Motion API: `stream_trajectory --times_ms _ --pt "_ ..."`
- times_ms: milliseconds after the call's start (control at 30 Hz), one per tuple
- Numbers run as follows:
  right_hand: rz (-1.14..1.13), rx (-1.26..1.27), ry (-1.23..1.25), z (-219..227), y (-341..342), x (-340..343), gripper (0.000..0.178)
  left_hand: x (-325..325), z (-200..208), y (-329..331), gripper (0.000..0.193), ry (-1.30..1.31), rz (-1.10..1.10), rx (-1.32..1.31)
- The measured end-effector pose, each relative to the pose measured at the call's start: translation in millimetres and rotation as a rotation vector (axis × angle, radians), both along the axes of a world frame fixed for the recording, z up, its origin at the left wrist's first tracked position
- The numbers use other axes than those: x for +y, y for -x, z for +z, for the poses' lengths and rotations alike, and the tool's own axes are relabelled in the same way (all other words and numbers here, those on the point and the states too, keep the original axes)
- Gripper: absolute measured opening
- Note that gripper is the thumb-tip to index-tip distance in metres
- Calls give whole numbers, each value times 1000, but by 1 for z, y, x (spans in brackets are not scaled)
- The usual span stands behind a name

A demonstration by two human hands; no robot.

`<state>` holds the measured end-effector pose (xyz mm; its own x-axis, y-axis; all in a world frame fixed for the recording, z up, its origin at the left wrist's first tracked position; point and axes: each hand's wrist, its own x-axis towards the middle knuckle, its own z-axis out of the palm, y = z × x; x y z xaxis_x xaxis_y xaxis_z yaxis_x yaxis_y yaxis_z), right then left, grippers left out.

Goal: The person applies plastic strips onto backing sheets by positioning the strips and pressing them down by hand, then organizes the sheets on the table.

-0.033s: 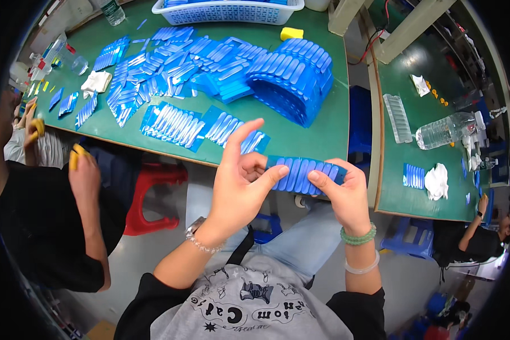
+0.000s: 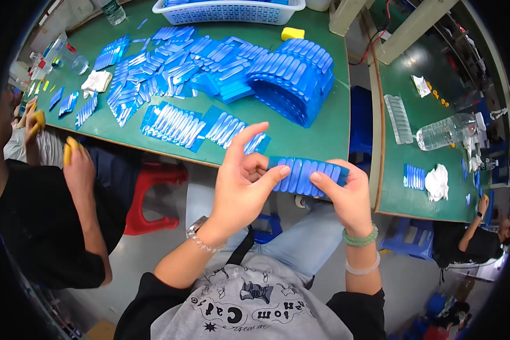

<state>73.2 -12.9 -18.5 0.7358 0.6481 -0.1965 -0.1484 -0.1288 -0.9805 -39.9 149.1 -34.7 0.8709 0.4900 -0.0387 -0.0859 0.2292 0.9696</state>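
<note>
Between my two hands, above my lap and in front of the table edge, is a short blue film strip [image 2: 302,177] carrying a row of long rounded pieces. My left hand [image 2: 241,181] pinches its left end with the thumb on top, while the index finger points up and away. My right hand [image 2: 348,190] grips the other end, its thumb pressed on the pieces and its fingers behind, mostly hidden. Just beyond my left hand, similar blue strips [image 2: 173,126] lie flat on the green table [image 2: 317,141].
A heap of blue strips [image 2: 181,65] and a curled blue sheet roll [image 2: 292,76] cover the middle of the table. Behind stand a white basket [image 2: 229,15] and a yellow block [image 2: 293,33]. A co-worker's hand [image 2: 78,170] is at left, near a red stool [image 2: 150,198].
The co-worker's hand at the left has moved slightly up and to the left. My hands and the blue film strip keep nearly the same place.
</note>
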Motion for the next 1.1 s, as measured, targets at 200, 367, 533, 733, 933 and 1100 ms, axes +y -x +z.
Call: stream_trajectory --times_ms 200,367,533,733,933,1100 --pt "-111 -80 61 -2 8 -14 13 -26 -18 1 58 -87 -1 -86" --pt "-82 -144 129 2 14 -6 18 -19 -13 13 58 -334 16 -79" --pt "-188 -342 212 9 -2 10 31 18 2 32 39 -836 231 -40" --pt "-153 -636 189 -3 -9 13 26 44 -2 67 28 -1054 283 50" --pt "-121 -437 15 5 0 9 37 29 33 7 55 -1016 33 -66" --pt "-124 -310 -144 21 4 -3 46 24 39 -25 73 -385 -397 38"
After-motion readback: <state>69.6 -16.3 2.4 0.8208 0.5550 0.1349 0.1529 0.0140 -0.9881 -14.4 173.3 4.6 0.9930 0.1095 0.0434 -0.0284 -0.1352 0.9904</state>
